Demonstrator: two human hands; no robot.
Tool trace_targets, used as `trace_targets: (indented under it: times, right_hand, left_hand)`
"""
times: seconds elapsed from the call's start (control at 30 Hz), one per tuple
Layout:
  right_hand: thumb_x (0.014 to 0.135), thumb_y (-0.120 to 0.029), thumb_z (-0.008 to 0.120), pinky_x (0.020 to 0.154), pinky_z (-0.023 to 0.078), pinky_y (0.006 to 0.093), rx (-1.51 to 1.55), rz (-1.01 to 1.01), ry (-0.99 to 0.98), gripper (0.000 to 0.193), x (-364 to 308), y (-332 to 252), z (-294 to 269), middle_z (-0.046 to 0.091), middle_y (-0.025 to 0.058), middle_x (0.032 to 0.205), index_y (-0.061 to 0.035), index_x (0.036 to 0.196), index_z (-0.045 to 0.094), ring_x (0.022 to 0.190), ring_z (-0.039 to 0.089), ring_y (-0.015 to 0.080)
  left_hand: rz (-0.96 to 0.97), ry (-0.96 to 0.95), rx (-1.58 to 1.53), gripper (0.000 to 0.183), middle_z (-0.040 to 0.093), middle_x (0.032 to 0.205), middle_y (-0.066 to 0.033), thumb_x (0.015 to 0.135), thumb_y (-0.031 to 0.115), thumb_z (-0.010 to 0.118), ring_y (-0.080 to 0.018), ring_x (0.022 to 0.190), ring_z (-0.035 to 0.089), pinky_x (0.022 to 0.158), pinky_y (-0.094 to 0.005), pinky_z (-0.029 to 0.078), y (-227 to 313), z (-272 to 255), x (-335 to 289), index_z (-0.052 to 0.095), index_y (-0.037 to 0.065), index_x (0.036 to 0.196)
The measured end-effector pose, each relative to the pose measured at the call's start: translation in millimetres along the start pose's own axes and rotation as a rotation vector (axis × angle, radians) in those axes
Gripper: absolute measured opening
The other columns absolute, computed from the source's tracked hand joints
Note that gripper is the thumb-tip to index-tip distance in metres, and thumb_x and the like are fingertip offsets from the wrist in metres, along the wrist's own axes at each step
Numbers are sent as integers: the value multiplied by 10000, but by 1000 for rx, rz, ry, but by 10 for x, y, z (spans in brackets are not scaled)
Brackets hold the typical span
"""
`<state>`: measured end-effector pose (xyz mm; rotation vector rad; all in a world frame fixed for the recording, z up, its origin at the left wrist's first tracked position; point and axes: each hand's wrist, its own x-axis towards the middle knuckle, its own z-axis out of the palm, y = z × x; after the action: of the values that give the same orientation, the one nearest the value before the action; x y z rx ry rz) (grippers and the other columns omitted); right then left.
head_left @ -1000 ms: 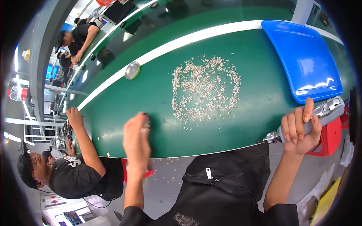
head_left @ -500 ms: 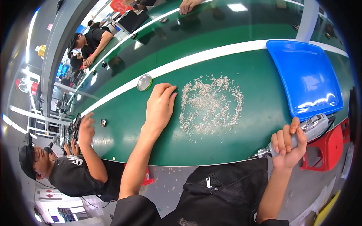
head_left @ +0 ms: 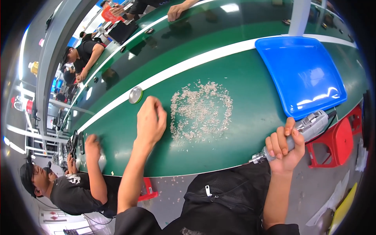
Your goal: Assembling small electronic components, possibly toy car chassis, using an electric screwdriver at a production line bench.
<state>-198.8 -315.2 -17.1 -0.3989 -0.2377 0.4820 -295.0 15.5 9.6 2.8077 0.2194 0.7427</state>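
Note:
My right hand (head_left: pixel 282 149) is wrapped round a grey electric screwdriver (head_left: pixel 311 124), just past the table's near edge at the right. Its silver nose (head_left: pixel 258 157) points left and its cord leaves at the upper right. My left hand (head_left: pixel 150 122) is over the green table, fingers curled and drawn together; whatever they may hold is hidden. Just right of that hand lies a loose spread of tiny silvery pieces (head_left: pixel 201 111), too small to name surely. Beyond my left hand, by the white strip, sits a small round tin (head_left: pixel 135 94) with a green rim.
A blue plastic tray (head_left: pixel 307 78) lies at the right of the green table (head_left: pixel 243 129). Red stools (head_left: pixel 333 147) stand below it. At the left a co-worker (head_left: pixel 78 188) sits close, one forearm raised. Other people work across the table. A grey post (head_left: pixel 299 17) rises behind the tray.
The whole view has shifted, so the table things appear farther left. My left hand's fingers look more curled downward. The screwdriver stays in my right hand. The co-worker's raised hand has moved lower.

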Motion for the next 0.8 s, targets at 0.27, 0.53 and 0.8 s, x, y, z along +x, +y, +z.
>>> trace_targets:
  times: [0.27,0.53,0.8]
  right_hand:
    - [937,-211,425,454,363,287,4,-34,24,167,-8,2,4,353,-7,485,-69,850,434,385,341,101]
    - [944,-207,414,460,362,277,-44,-61,1,166,-125,22,0,363,-9,490,-69,862,456,398,347,98]
    - [964,-213,430,473,365,272,45,-149,-143,178,-328,-91,333,374,-3,504,-57,883,451,410,377,103]
  left_hand:
    - [-92,-13,-367,45,542,679,-125,796,-59,509,-263,588,551,566,-344,446,758,-174,-566,491,-19,803]
    - [-40,-2,-724,188,689,784,-124,709,-135,669,-218,710,676,649,-279,529,1293,14,-775,668,-48,875]
    - [-349,-152,-1343,52,658,825,-162,831,-102,605,-187,724,640,632,-262,518,1628,73,-945,631,-80,871]
